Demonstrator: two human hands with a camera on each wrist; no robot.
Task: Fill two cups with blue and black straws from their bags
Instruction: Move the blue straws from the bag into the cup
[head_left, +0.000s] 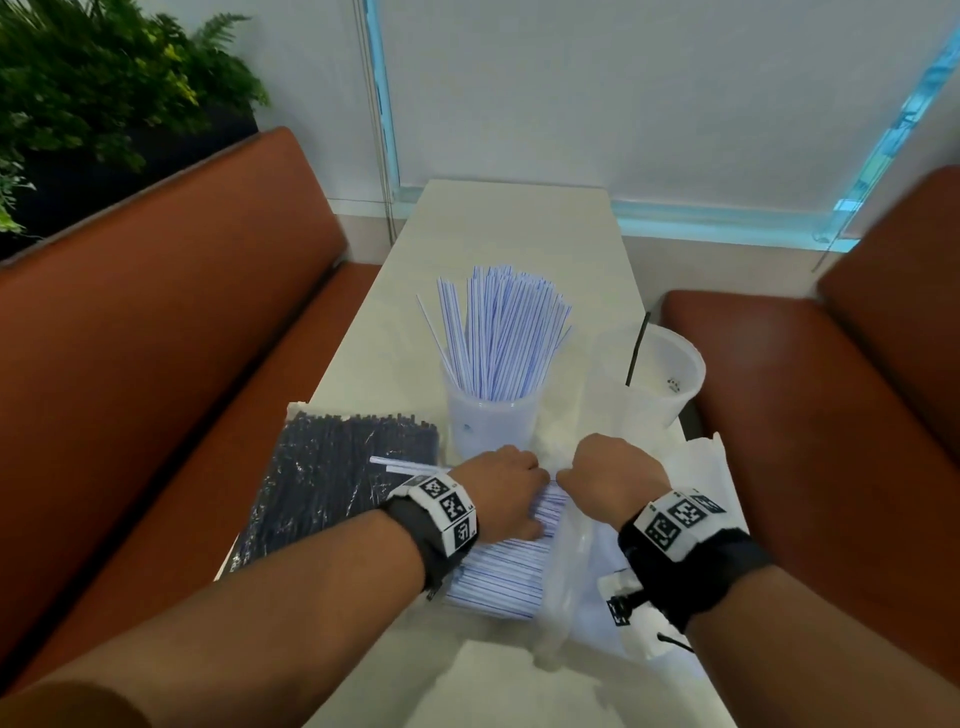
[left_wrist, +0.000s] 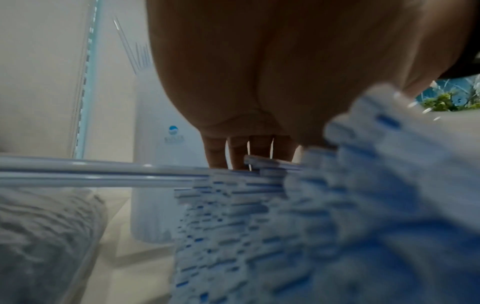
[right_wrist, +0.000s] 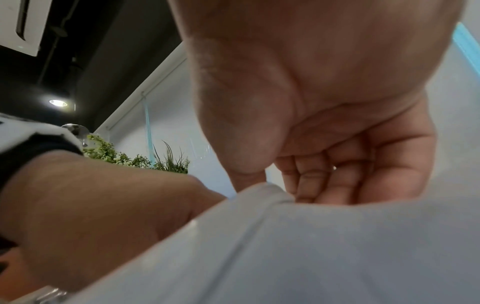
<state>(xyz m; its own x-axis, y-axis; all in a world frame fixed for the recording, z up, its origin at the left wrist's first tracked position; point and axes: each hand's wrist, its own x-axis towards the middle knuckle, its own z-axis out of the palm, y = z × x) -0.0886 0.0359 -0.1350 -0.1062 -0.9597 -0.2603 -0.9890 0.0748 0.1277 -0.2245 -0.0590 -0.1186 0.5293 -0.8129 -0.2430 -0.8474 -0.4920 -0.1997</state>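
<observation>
A clear cup (head_left: 488, 421) stands mid-table, packed with upright blue-striped straws (head_left: 504, 332). To its right a second clear cup (head_left: 649, 374) holds one black straw (head_left: 638, 348). More blue-striped straws (head_left: 498, 571) lie in a clear plastic bag (head_left: 566, 571) in front of me. My left hand (head_left: 506, 488) grips the top of that bundle; in the left wrist view its fingers (left_wrist: 215, 152) reach down behind the straws (left_wrist: 259, 216). My right hand (head_left: 608, 475) pinches the bag's edge, its fingers (right_wrist: 311, 174) curled at the plastic fold (right_wrist: 267, 191). A sealed bag of black straws (head_left: 332, 483) lies to the left.
Two loose white straws (head_left: 400, 465) lie across the black straw bag. The narrow white table (head_left: 519, 223) runs to the window wall between two brown benches (head_left: 156, 312) (head_left: 805, 389). Crumpled clear plastic (head_left: 691, 467) covers the table's right side. Plants (head_left: 78, 78) stand far left.
</observation>
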